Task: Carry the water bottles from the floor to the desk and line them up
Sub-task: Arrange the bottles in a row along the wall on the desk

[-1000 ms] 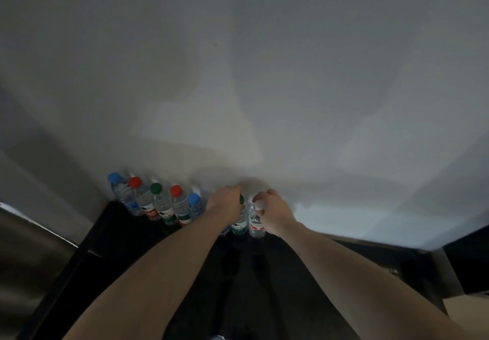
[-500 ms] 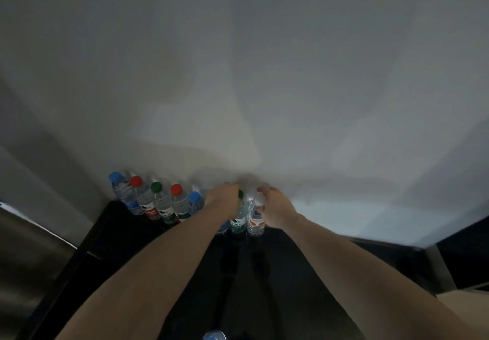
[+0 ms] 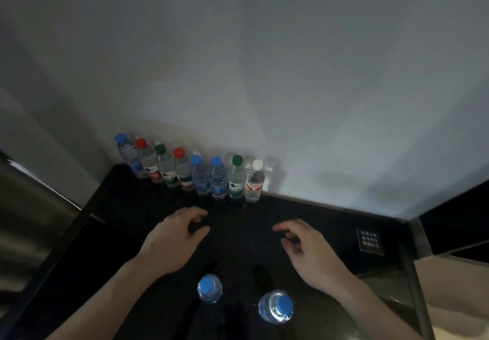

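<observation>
Several water bottles stand upright in a row along the back edge of the black desk (image 3: pixel 317 223), against the wall, with blue, red, green and white caps. The green-capped bottle (image 3: pixel 235 178) and the white-capped bottle (image 3: pixel 254 182) stand at the row's right end. Two blue-capped bottles stand near the front: one (image 3: pixel 209 288) between my forearms, the other (image 3: pixel 275 306) to its right. My left hand (image 3: pixel 176 233) and my right hand (image 3: pixel 304 244) hover over the desk in front of the row, fingers loosely curled, holding nothing.
A grey wall rises right behind the row. A small placard with white text (image 3: pixel 370 237) lies on the desk at the right. A metallic surface (image 3: pixel 29 207) borders the desk on the left, and a pale surface (image 3: pixel 455 286) lies beyond its right edge.
Both hands have let go of the green-capped and white-capped bottles at the row's right end and pulled back toward me. The view has tilted down, showing two blue-capped bottles in front.
</observation>
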Demonstrator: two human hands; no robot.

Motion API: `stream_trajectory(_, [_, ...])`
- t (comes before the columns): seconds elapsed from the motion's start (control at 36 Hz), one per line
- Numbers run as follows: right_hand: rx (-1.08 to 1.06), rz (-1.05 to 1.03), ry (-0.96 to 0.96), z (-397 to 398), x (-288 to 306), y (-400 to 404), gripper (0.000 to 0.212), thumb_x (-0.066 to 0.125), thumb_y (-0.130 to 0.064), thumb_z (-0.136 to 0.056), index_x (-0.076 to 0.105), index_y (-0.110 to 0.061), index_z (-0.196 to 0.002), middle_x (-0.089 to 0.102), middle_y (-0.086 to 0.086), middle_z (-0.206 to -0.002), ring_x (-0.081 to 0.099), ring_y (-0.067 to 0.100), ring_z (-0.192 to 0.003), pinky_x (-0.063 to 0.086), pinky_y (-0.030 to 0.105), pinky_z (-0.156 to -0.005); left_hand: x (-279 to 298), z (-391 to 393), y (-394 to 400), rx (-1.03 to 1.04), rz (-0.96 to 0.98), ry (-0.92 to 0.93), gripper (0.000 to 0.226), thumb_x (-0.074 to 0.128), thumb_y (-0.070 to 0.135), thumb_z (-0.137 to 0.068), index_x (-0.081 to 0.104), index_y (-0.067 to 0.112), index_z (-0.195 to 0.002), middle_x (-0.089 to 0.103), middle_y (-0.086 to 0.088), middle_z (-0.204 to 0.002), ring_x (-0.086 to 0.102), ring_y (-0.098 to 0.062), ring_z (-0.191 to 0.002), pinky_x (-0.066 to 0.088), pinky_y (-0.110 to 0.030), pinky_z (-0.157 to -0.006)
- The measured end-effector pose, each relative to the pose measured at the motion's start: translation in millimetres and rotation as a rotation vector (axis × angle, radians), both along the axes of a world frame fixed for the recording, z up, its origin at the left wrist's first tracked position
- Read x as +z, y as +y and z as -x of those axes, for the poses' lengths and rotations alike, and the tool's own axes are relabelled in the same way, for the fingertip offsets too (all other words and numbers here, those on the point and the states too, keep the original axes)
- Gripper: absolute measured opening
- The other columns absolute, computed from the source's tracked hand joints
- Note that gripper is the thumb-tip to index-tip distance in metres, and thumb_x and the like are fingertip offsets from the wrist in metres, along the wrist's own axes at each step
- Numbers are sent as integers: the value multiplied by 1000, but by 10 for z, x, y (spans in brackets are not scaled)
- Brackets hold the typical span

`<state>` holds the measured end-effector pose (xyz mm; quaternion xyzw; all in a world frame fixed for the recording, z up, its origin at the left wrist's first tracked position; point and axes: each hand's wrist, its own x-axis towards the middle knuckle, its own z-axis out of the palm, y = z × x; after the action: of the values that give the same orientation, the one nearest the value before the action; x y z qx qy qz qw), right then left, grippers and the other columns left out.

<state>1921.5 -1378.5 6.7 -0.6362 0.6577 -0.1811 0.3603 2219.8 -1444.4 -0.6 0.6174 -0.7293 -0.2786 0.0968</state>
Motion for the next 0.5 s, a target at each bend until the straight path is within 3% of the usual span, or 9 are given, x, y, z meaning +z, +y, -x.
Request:
stream_trajectory(0.14, [71,-109,63,71,-92,433,29,63,-34,-100,61,-44,-127,54,-28,-126,55,-9,-113,47,16,-97,-184,-73,568,63,-85,20,36,62,48,-93,57,41,-127,57,19,-118,64,2,-79,56,-24,-80])
stream_trajectory(0.28, [183,-153,60,-25,-111,675,35,62,-44,-99,57,-42,-133,50,-26,-134,53,-6,-108,45,17,-97,-479,20,948,72,-138,-22,43,61,52,-92,54,39,-132,51,18,-126,63,-3,-88,56,-27,-81])
stream_trajectory(0.39, [329,-210,134,-37,-142,808,42,60,-40,-101,54,-36,-141,45,-19,-143,49,6,-127,42,26,-107,-652,179,1144,70,-186,-107,54,57,48,-94,42,34,-144,43,12,-139,63,-8,-88,55,-26,-79])
stream_trajectory(0.5, [421,-166,208,68,-274,993,46,62,-29,-100,51,-32,-145,46,-13,-145,49,12,-130,45,30,-107,-744,391,1312,107,-213,-179,63,53,42,-98,25,32,-154,38,2,-147,61,-11,-100,55,-27,-79])
